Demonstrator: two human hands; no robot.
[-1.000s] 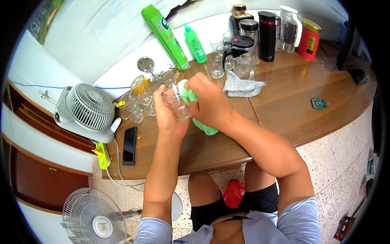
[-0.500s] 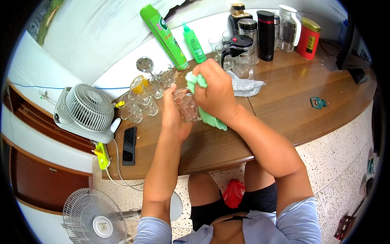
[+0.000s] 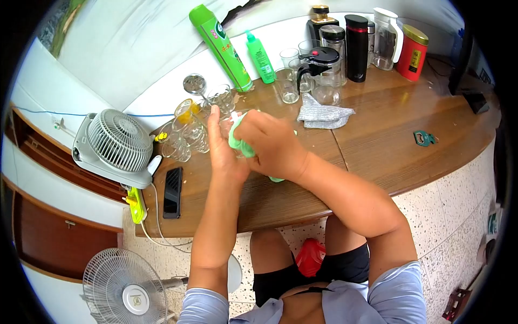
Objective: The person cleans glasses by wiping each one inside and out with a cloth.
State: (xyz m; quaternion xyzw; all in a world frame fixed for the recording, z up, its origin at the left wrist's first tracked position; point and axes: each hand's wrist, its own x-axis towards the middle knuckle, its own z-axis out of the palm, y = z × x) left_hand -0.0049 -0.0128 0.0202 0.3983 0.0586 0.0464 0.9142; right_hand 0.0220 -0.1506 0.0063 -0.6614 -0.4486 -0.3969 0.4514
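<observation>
My left hand [image 3: 225,148] supports a clear glass [image 3: 226,125] from its left side and below, thumb stretched up along it. Closed around a light green cloth [image 3: 242,143], my right hand [image 3: 275,141] presses at the glass and covers most of it. A tail of the cloth shows beneath that hand. Just beyond my left hand stand several clear glasses [image 3: 194,134], one with something yellow by it. A grey cloth [image 3: 324,114] lies on the wooden table [image 3: 377,135] to the right of my hands.
Behind are a green spray can [image 3: 221,48], a green pump bottle [image 3: 260,58], a glass teapot [image 3: 326,89], a black flask [image 3: 356,48] and a red tin [image 3: 413,53]. A phone [image 3: 172,193] and small fan [image 3: 116,140] sit left; a bottle opener [image 3: 424,138] lies right.
My right hand has moved left and slightly down with the green cloth, now hiding most of the glass. My left hand has shifted slightly left.
</observation>
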